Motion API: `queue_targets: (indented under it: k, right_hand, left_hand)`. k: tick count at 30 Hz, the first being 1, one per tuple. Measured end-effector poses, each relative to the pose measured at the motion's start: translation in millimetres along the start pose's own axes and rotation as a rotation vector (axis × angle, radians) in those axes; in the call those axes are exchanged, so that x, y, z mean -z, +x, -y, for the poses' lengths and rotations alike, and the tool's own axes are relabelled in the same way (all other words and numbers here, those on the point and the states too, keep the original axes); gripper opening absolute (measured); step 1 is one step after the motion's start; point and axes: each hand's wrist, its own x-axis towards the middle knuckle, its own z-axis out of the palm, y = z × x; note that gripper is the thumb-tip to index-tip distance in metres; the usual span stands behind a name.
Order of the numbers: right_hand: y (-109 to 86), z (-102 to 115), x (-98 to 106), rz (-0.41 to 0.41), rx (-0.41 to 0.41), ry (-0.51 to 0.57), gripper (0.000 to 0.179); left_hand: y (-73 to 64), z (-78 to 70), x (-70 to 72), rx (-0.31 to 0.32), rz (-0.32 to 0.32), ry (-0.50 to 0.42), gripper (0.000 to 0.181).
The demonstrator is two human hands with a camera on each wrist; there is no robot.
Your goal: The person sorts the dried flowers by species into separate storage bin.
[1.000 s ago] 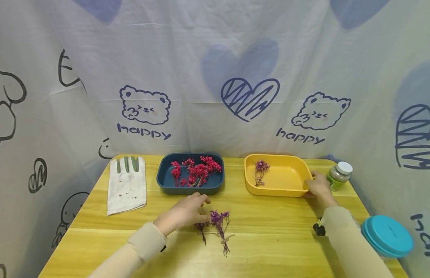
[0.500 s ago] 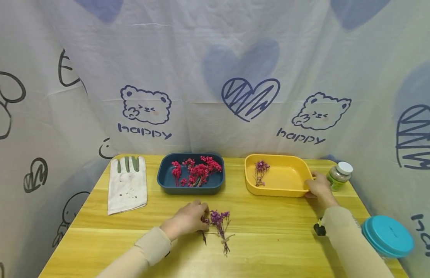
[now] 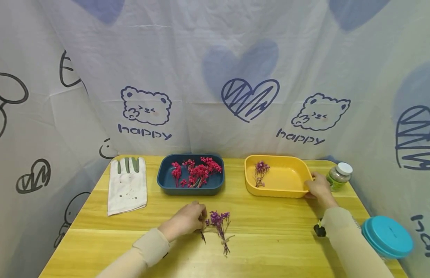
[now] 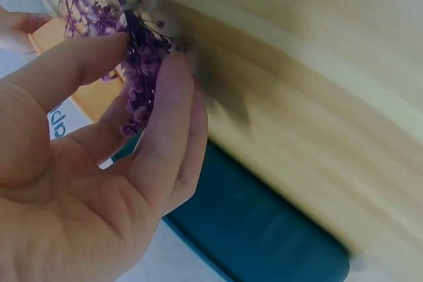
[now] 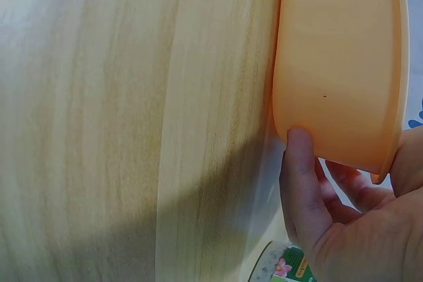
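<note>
My left hand (image 3: 186, 219) pinches a small bunch of dried purple flowers (image 4: 142, 74) by its blossoms, thumb on one side and fingers on the other. In the head view the hand covers most of that bunch, and only its dark stems show low over the table. Just to its right lies a second purple bunch (image 3: 220, 222), tied with twine near the stem ends. My right hand (image 3: 320, 189) holds the right end of a yellow tray (image 3: 277, 192), fingers against the outer wall (image 5: 337, 64) and thumb by the rim. One purple sprig (image 3: 260, 173) lies inside the tray.
A dark blue tray (image 3: 190, 191) with red dried flowers (image 3: 199, 173) stands at the back left. Left of it lies a white glove (image 3: 127, 189). A white-capped jar (image 3: 339, 177) and a blue-lidded container (image 3: 387, 236) stand on the right. A printed curtain (image 3: 194, 135) hangs behind the table.
My left hand has come down with spread fingers and closed them on the smaller purple bunch, then shifted very slightly left. My right hand has stayed on the yellow tray.
</note>
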Motion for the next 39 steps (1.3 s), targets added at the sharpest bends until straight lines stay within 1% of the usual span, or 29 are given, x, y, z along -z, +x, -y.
queue_targets:
  k: [3, 7, 10, 13, 16, 20, 24, 27, 29, 32, 34, 39]
  right_hand:
    - [1.0, -2, 1, -0.002, -0.005, 0.0, 0.053]
    - [3.1, -4, 3, -0.004, -0.011, -0.003, 0.052]
    - [4.1, -6, 5, -0.006, -0.013, -0.002, 0.053]
    - [4.2, -6, 6, -0.011, -0.012, 0.0, 0.053]
    - [4.1, -6, 7, -0.017, -0.013, 0.001, 0.054]
    - [2.9, -5, 9, -0.02, -0.011, 0.002, 0.053]
    - [2.1, -5, 10, -0.015, -0.011, 0.009, 0.053]
    - [2.7, -6, 11, -0.014, -0.011, 0.007, 0.055]
    - [3.0, -6, 11, -0.016, -0.011, 0.007, 0.055]
    - [3.8, -8, 12, -0.02, -0.006, 0.0, 0.056]
    - [3.6, -8, 12, -0.021, -0.004, -0.002, 0.056]
    - [1.4, -7, 12, -0.021, -0.005, -0.005, 0.056]
  left_hand:
    - [-0.6, 0.4, 3.7, -0.014, 0.004, -0.008, 0.021]
    - [-1.5, -1.2, 9.8, -0.012, 0.011, -0.027, 0.025]
    - [-1.6, -4.2, 16.0, 0.003, 0.03, -0.046, 0.03]
    - [-2.0, -8.5, 24.3, 0.001, 0.066, -0.056, 0.034]
    - [-1.6, -13.5, 33.5, -0.036, 0.108, -0.079, 0.036]
    - [1.0, -21.6, 44.3, -0.1, 0.127, -0.101, 0.036]
    - [4.7, -29.0, 50.9, -0.113, 0.119, -0.09, 0.036]
    - [7.9, -33.1, 53.1, -0.12, 0.111, -0.103, 0.037]
    - [10.8, -36.0, 54.2, -0.138, 0.097, -0.115, 0.038]
    - [17.1, -42.4, 57.7, -0.16, 0.06, -0.129, 0.038]
    - [23.5, -47.2, 60.1, -0.179, 0.022, -0.131, 0.036]
    - [43.9, -58.4, 65.3, -0.224, -0.057, -0.137, 0.033]
